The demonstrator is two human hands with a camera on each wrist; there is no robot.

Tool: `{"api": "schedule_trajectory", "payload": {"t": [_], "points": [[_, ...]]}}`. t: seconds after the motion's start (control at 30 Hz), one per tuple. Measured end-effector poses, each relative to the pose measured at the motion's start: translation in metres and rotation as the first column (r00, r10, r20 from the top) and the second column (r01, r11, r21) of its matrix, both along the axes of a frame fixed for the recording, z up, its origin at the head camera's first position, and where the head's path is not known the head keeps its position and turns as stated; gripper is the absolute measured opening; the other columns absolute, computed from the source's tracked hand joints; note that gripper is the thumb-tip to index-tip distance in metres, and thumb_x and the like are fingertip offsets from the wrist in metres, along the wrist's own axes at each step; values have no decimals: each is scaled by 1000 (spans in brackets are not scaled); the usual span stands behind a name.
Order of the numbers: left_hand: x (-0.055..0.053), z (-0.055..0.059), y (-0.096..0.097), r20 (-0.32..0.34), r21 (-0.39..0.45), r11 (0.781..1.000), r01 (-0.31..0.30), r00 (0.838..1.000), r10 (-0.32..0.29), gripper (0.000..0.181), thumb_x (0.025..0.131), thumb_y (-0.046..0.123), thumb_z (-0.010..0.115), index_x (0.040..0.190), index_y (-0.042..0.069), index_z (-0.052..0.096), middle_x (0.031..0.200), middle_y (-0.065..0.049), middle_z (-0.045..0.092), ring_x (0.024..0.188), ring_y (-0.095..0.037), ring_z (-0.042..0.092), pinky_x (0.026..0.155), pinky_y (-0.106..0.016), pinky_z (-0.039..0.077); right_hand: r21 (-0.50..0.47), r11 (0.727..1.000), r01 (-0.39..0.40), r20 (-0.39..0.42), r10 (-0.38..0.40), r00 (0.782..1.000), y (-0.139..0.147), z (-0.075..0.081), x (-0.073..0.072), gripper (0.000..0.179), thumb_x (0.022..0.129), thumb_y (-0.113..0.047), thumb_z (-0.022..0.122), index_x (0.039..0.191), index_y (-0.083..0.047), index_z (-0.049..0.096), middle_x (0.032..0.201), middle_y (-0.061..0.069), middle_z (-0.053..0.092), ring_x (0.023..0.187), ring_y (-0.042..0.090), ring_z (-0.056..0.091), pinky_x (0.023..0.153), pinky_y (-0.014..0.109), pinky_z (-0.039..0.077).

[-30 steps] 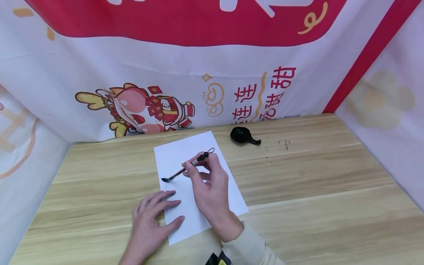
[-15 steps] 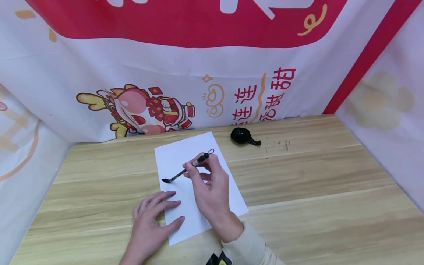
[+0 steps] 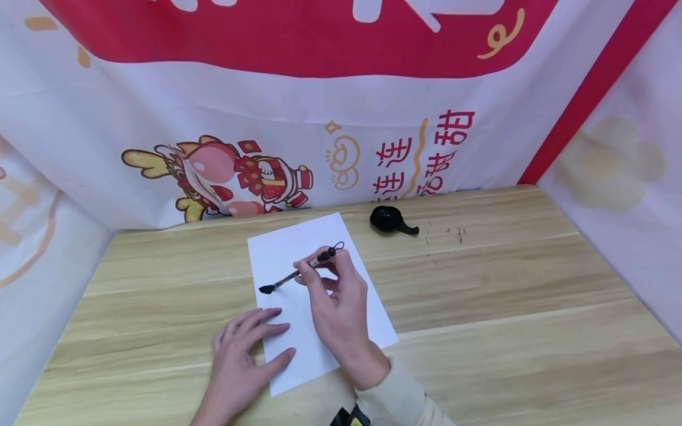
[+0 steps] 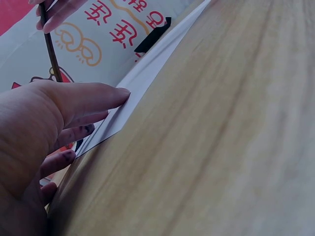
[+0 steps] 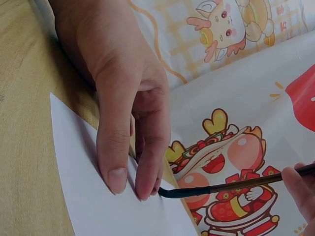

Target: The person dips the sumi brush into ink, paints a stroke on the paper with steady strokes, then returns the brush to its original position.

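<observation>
My right hand (image 3: pixel 341 302) pinches an ink brush (image 3: pixel 288 278) by its shaft, between thumb and fingers. Black bristles (image 5: pixel 179 192) slant down to the left side of a white sheet of paper (image 3: pixel 298 239), with the tip right at its surface. A thin loop hangs off the brush's upper end. Spread and relaxed, my left hand (image 3: pixel 242 355) rests with its fingertips on the paper's lower left part, just below the brush tip. Dark smudges mark some of its fingers (image 4: pixel 66 156) in the left wrist view.
A shiny black rounded thing with a short spout-like stem (image 3: pixel 387 219) lies behind the paper's right side. Small dark marks (image 3: pixel 453 232) dot the wooden table (image 3: pixel 506 355) beside it. A printed cloth (image 3: pixel 298 94) hangs along the back edge.
The bristles look slightly broader against the paper now. Both hands and the sheet have hardly moved.
</observation>
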State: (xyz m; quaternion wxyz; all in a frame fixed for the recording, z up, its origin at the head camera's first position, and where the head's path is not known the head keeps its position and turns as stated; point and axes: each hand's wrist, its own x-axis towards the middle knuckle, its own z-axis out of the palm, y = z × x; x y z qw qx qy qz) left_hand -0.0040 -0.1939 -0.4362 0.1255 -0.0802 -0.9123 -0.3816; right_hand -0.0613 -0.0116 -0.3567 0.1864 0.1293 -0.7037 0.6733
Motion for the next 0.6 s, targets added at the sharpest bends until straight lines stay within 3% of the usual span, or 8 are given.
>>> {"api": "schedule_trajectory", "payload": {"t": [0.6], "points": [[0,-1,-1,-14,-11,1000,0,1000,0,41,74,25,98,111,31,82,140,5,73,134,-25,51,111,-63,22,18,999,35,-12,-35,999,2,-2,-1,20,105,-11,70,120,-7,58,112,10,75,104,22,78,84,30,66]]}}
